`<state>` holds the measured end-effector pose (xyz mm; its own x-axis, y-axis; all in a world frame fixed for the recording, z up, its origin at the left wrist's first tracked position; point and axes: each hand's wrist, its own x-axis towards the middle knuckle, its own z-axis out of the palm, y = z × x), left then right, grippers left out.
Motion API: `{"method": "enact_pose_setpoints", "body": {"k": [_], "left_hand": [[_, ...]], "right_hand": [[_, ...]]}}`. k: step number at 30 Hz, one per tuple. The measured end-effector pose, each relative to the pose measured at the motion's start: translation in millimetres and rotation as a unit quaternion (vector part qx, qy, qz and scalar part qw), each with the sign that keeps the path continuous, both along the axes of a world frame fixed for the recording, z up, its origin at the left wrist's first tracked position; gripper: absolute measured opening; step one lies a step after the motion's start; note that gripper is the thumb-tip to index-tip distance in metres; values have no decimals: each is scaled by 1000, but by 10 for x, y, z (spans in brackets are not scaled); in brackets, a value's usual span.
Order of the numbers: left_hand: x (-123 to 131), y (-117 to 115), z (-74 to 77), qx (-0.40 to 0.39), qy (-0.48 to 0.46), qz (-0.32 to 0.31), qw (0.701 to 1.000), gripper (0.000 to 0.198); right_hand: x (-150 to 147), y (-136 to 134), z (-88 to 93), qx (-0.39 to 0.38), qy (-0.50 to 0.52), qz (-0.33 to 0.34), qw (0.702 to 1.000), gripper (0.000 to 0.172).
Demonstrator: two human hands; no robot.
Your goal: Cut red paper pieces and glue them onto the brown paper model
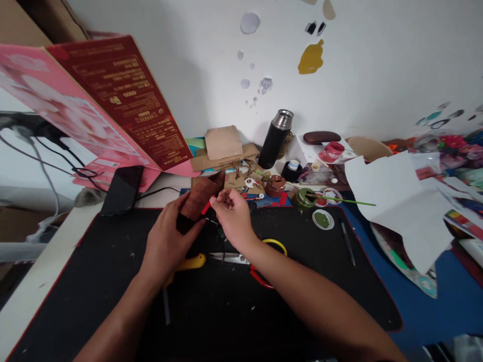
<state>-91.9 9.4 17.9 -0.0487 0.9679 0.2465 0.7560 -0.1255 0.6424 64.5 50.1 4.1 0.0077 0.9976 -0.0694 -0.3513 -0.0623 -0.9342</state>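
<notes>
The right forearm partly obscures the scissors; a yellow glue gun lies left of the scissors. Beyond the scissors, leftward, the left hand grips a brown roll; the right hand pinches a red strip at the roll's edge. Beyond the scissors, rightward: a green paint jar and a white dish containing green paint. Under the scissors: black desk mat. Behind: white wall.

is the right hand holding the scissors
No, the right hand pinches a small red strip while the scissors lie on the black mat.
</notes>
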Motion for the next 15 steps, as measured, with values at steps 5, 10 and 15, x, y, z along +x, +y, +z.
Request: {"method": "enact_pose_setpoints", "body": {"k": [5, 10, 15], "left_hand": [[-1, 0, -7, -8, -14, 3, 1000, 65], [-30, 14, 25, -44, -62, 18, 997, 69], [-148, 63, 78, -92, -136, 38, 986, 77]], "right_hand": [[9, -9, -10, -14, 30, 15, 999, 37], [70, -35, -6, -13, 35, 23, 999, 37], [245, -53, 1, -8, 0, 6, 1000, 39]]}}
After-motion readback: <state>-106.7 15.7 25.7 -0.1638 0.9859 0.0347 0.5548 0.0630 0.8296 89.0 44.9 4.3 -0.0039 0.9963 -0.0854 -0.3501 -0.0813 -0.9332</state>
